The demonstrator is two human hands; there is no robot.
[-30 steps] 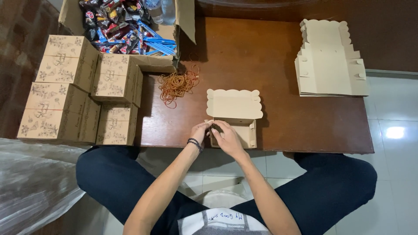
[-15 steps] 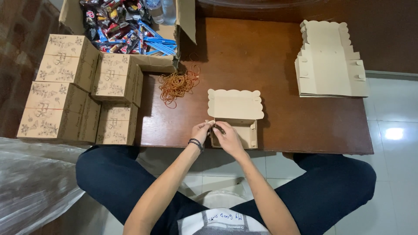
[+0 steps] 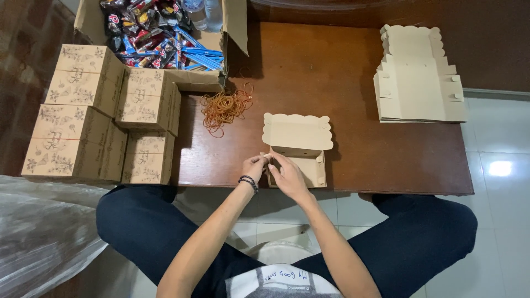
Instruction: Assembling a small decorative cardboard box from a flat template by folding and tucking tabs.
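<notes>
A half-folded tan cardboard box (image 3: 298, 146) with a scalloped lid sits at the near edge of the low wooden table (image 3: 386, 160), directly in front of the seated person. Its lid stands open toward the far side. The left hand (image 3: 254, 167), with a dark bead bracelet (image 3: 249, 181) on the wrist, pinches the box's near-left corner with fingers closed on the cardboard. The right hand (image 3: 288, 175) rests just beside it, fingertips closed on the same corner flap; the two hands touch.

A loose heap of orange rubber bands (image 3: 223, 107) lies on the table to the left of the box, near it. A stack of flat unfolded box blanks (image 3: 417, 77) lies at the far right of the table, well apart. Finished printed boxes (image 3: 99, 116) are stacked at the table's left. Behind them stands an open carton of wrapped snacks (image 3: 160, 27).
</notes>
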